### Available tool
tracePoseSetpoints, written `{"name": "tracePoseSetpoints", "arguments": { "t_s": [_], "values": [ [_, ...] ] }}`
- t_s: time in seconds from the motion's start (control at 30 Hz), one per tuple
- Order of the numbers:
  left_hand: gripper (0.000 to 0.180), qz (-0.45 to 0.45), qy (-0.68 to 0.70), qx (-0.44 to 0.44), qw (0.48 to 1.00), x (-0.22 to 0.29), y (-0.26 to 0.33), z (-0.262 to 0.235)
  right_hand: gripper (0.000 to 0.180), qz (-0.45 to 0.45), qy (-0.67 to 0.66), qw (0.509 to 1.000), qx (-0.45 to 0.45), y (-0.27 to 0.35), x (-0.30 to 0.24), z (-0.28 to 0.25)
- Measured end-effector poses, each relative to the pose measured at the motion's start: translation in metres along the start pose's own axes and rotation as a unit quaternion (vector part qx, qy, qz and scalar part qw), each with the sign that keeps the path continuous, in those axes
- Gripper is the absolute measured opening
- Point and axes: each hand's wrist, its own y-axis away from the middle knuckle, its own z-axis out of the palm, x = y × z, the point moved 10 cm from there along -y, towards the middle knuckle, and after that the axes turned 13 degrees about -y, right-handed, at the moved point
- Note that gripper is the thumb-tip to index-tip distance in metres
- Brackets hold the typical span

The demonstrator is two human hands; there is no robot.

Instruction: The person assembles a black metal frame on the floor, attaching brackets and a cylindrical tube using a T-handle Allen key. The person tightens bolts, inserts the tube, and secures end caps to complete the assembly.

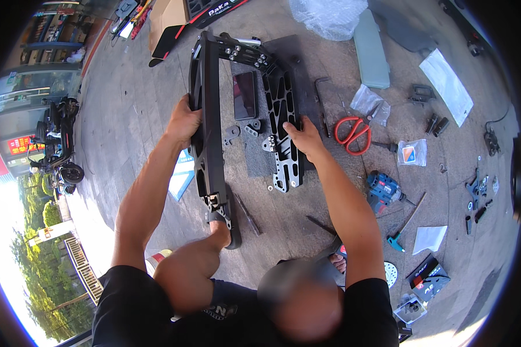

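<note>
A black metal frame (214, 130) stands before me: a long beam on the left, joined by a bolted linkage (237, 53) at the far end to a slimmer arm with cut-outs (279, 92) on the right. My left hand (183, 122) is closed round the outer side of the beam. My right hand (304, 139) grips the slim arm's right edge, thumb on top and the other fingers partly hidden. Between the two sides lie a dark phone (245, 95), a grey bracket (231, 135) and a small black link (253, 128).
Right of the frame lie a hex key (322, 104), red-handled scissors (353, 136), a blue power drill (385, 191) and a teal T-handle key (396, 242). Several small black parts (476, 188) are farther right. Bubble wrap (327, 17) and an open carton (167, 26) lie at the far side.
</note>
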Motion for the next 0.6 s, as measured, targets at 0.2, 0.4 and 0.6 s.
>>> {"name": "tracePoseSetpoints", "arguments": {
  "t_s": [0.2, 0.4, 0.6],
  "values": [
    [0.051, 0.007, 0.079, -0.02, 0.997, -0.052, -0.02, -0.018, 0.016, 0.05, -0.1, 0.992, 0.066, -0.007, -0.002, 0.026],
    [0.054, -0.024, 0.276, -0.113, 0.954, -0.117, -0.019, 0.007, 0.011, -0.026, 0.053, 0.991, 0.118, 0.021, -0.034, 0.019],
    [0.053, -0.046, 0.363, -0.177, 0.914, -0.139, 0.005, 0.043, 0.01, -0.124, 0.197, 0.961, 0.148, 0.063, -0.062, -0.002]
  ]
}}
